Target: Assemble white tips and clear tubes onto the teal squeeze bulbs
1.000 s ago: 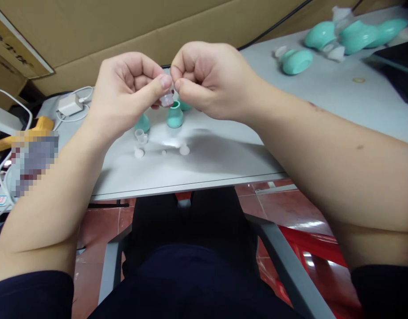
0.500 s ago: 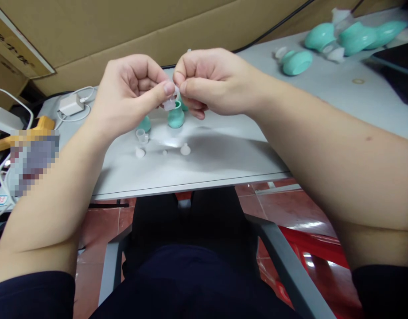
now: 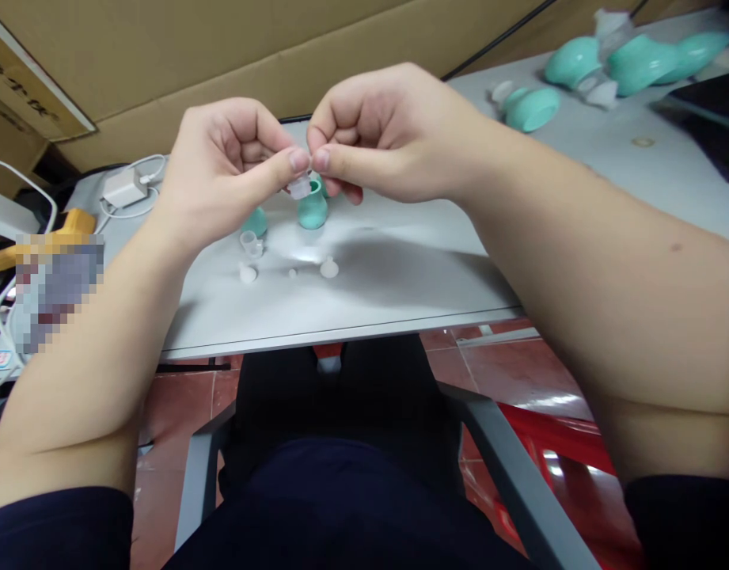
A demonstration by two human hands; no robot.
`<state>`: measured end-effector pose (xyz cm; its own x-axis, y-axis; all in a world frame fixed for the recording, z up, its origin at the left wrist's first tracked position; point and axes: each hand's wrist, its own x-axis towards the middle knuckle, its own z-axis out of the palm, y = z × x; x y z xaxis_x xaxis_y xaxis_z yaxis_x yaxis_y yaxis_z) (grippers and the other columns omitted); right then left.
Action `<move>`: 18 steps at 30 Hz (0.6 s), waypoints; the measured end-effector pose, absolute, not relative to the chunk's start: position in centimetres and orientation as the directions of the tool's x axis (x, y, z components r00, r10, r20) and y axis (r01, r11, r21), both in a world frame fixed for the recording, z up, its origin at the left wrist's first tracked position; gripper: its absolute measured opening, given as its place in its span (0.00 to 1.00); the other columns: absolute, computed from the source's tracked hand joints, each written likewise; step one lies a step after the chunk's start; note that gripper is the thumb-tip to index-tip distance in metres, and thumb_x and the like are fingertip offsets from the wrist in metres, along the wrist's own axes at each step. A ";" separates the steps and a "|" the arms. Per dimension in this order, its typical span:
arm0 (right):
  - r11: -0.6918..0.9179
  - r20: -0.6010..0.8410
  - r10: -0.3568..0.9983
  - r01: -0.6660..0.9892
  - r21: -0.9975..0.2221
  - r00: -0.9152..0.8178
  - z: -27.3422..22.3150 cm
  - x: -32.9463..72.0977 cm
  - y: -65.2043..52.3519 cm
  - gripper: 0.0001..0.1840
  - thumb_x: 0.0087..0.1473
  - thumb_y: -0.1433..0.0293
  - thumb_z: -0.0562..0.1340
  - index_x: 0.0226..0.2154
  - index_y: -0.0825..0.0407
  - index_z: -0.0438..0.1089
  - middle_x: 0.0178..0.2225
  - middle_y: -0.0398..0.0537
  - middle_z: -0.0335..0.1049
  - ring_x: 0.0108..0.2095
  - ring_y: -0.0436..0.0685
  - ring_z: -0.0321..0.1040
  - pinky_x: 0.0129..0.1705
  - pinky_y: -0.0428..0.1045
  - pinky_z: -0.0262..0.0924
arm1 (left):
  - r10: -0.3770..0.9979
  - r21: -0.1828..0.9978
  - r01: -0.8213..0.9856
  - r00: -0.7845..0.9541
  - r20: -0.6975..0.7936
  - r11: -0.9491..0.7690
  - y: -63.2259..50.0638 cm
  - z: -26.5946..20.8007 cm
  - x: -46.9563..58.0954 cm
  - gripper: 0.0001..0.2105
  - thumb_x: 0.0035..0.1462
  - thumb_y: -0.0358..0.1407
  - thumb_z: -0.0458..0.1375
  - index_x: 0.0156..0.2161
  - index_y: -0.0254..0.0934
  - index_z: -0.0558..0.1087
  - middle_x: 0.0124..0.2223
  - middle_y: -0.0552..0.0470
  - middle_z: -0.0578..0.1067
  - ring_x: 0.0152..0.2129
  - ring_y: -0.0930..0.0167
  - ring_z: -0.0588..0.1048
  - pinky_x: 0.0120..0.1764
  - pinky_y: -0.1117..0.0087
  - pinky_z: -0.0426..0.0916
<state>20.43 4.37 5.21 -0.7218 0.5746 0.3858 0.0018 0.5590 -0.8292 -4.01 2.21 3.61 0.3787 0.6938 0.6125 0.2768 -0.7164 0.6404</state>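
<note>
My left hand (image 3: pixel 239 158) pinches a small clear plastic cap-like piece (image 3: pixel 299 188) between thumb and fingers, above the table. Close against it, my right hand (image 3: pixel 376 138) is closed in a pinch at the top of the same piece; what its fingertips grip is hidden. Behind and below the piece stands a small mint-green bulb-shaped bottle (image 3: pixel 313 210) with an open neck. Partly covered by my left hand is another green bulb (image 3: pixel 256 222). A clear cup-shaped part (image 3: pixel 251 245) lies in front of it. Nearer to me are a white disc (image 3: pixel 248 273), a tiny white bit (image 3: pixel 292 272) and a second white disc (image 3: pixel 329 267).
Several mint-green bulbs (image 3: pixel 530 108) with clear fittings lie at the back right, near a dark flat object (image 3: pixel 711 119) and a thin ring (image 3: pixel 642 142). A white adapter (image 3: pixel 124 188) with its cable and a yellow object (image 3: pixel 79 224) lie left. Cardboard (image 3: pixel 222 55) walls the back.
My right hand has shifted slightly up and left, bringing its thumb tip nearer to my left thumb. The left hand keeps hold of the clear piece, and the view has moved a little.
</note>
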 end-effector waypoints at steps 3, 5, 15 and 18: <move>0.536 0.341 0.569 0.023 -0.844 -0.748 5.5 20.6 4.4 0.11 0.70 0.83 0.63 0.36 0.55 0.70 0.25 0.40 0.74 0.20 0.45 0.67 0.21 0.43 0.58 | 0.706 0.662 0.269 0.396 0.587 -0.700 1.7 3.8 -3.9 0.25 0.59 0.59 0.79 0.36 0.38 0.80 0.35 0.46 0.84 0.29 0.66 0.80 0.33 0.61 0.77; 0.505 0.289 0.580 0.058 -0.861 -0.762 5.8 20.8 4.4 0.11 0.68 0.84 0.62 0.35 0.55 0.70 0.24 0.40 0.73 0.20 0.46 0.67 0.20 0.43 0.57 | 0.711 0.666 0.278 0.423 0.562 -0.692 1.0 4.1 -3.7 0.26 0.60 0.61 0.78 0.36 0.39 0.80 0.35 0.46 0.84 0.29 0.66 0.81 0.31 0.62 0.76; 0.414 0.069 0.480 0.156 -0.897 -0.875 6.4 22.5 4.9 0.07 0.66 0.76 0.65 0.34 0.55 0.70 0.23 0.42 0.71 0.21 0.48 0.69 0.22 0.41 0.61 | 0.698 0.624 0.344 0.507 0.506 -0.702 -0.7 4.6 -3.3 0.16 0.64 0.53 0.76 0.36 0.44 0.82 0.37 0.50 0.86 0.30 0.64 0.82 0.30 0.59 0.76; 0.444 0.078 0.512 0.186 -0.876 -0.855 6.8 23.5 5.3 0.09 0.66 0.74 0.67 0.33 0.55 0.70 0.23 0.42 0.73 0.21 0.48 0.70 0.23 0.40 0.62 | 0.693 0.582 0.392 0.524 0.495 -0.712 -0.3 4.5 -3.8 0.13 0.64 0.49 0.76 0.36 0.44 0.83 0.39 0.49 0.86 0.35 0.60 0.84 0.36 0.56 0.80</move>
